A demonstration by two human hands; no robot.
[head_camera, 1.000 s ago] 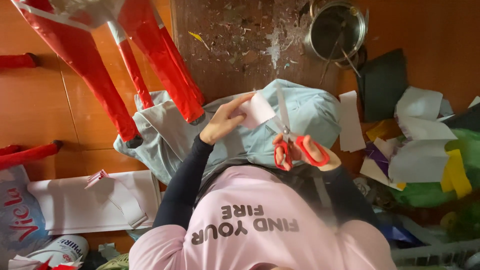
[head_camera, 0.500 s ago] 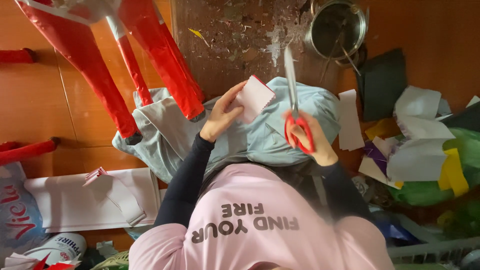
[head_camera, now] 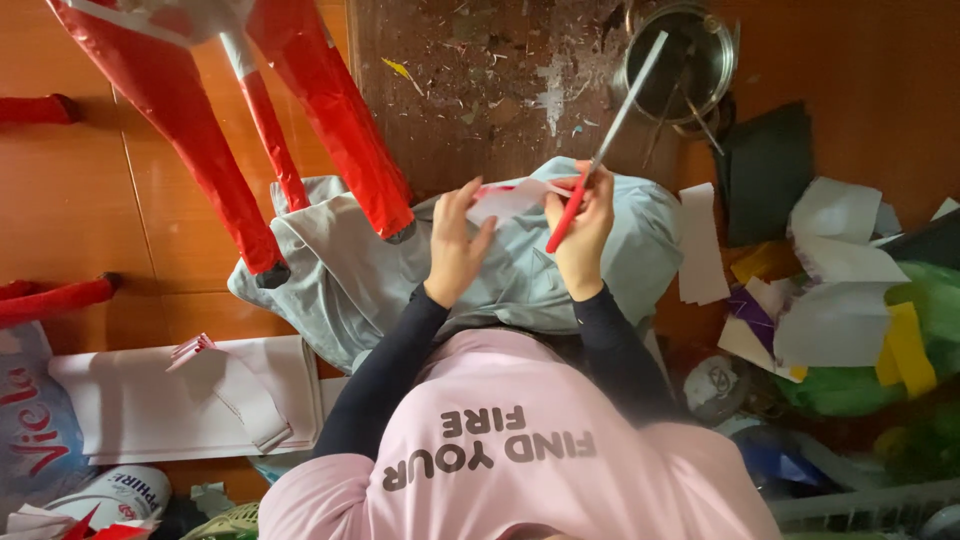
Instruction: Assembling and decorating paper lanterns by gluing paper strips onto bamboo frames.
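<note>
My left hand [head_camera: 452, 240] and my right hand [head_camera: 582, 232] meet over a small white paper piece with a red edge [head_camera: 508, 200], held above a pale blue cloth [head_camera: 350, 280] on my lap. The left fingers pinch the paper's left side. The right hand grips red-handled scissors [head_camera: 600, 150] by the handles and also touches the paper's right edge. The long blades point up and to the right, towards a metal pot [head_camera: 690, 50].
A red, tape-wrapped figure with long legs [head_camera: 200, 130] stands at the upper left. Loose white, yellow, purple and green paper scraps [head_camera: 840, 300] are piled at the right. Folded white sheets [head_camera: 150, 400] lie at the lower left. The dark floor patch [head_camera: 480, 80] is littered with cuttings.
The right hand has moved left to meet the left hand at the paper. The scissors swung from pointing straight up to slanting up and right.
</note>
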